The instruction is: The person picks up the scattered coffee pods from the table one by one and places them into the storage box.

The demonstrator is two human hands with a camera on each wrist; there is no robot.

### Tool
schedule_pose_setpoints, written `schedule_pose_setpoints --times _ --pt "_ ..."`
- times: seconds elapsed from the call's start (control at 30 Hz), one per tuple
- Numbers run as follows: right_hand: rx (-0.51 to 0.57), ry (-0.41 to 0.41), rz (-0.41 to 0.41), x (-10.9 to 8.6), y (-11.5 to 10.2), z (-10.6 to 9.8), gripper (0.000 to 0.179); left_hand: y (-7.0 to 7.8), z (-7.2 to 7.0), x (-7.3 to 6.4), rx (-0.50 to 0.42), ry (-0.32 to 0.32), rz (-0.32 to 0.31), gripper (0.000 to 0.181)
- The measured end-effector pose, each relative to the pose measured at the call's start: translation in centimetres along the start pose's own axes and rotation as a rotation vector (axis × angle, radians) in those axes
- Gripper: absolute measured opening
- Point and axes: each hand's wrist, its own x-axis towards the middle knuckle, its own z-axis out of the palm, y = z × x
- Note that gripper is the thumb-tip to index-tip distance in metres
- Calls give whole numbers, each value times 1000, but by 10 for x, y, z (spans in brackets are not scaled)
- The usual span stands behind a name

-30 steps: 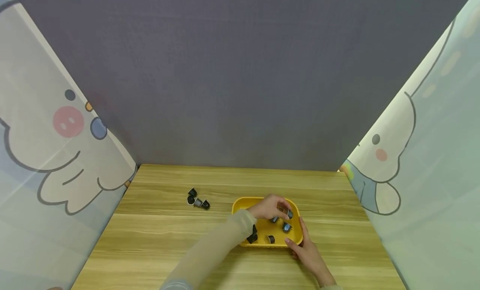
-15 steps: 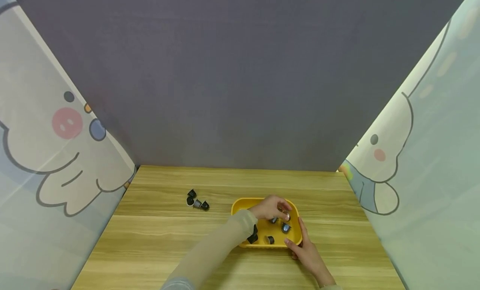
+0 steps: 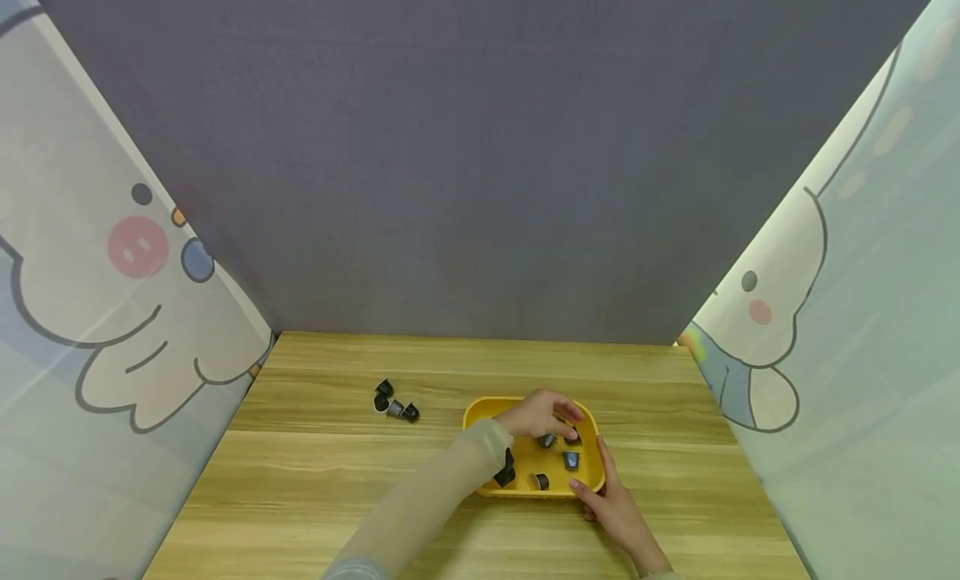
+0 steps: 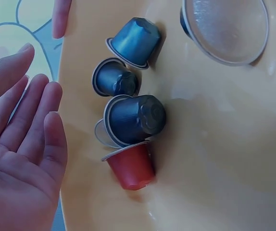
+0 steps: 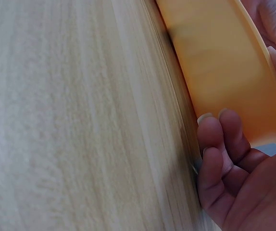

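In the head view my left hand (image 3: 538,413) hovers over a yellow tray (image 3: 480,409), its fingers loosely bent. In the left wrist view the palm faces the camera with nothing between thumb and fingers. A dark coffee capsule (image 3: 573,437) lies right below the thumb tip. Other capsules in the tray include a red capsule (image 4: 131,166), a teal capsule (image 4: 137,41) and dark blue capsules, one dark blue capsule (image 4: 138,118) touching the red one. My right hand (image 3: 617,509) grips the tray's right end, thumb over the near rim and fingers against the outer wall (image 5: 224,62).
Several dark capsules, one a grey capsule (image 3: 395,407), lie in a small cluster on the wooden table (image 3: 315,455) left of the tray. A grey cloth wall (image 3: 480,188) stands behind, with printed curtains on both sides.
The capsule at my left fingertips has come down into the tray and is out of the fingers. A neighbouring capsule has turned slightly. My right hand stays in place on the tray.
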Motion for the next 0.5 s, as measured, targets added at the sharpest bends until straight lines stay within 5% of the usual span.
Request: schedule_pose_setpoints --times 0.5 --pt "14 14 -5 1 2 1 97 4 -11 -3 63 21 94 27"
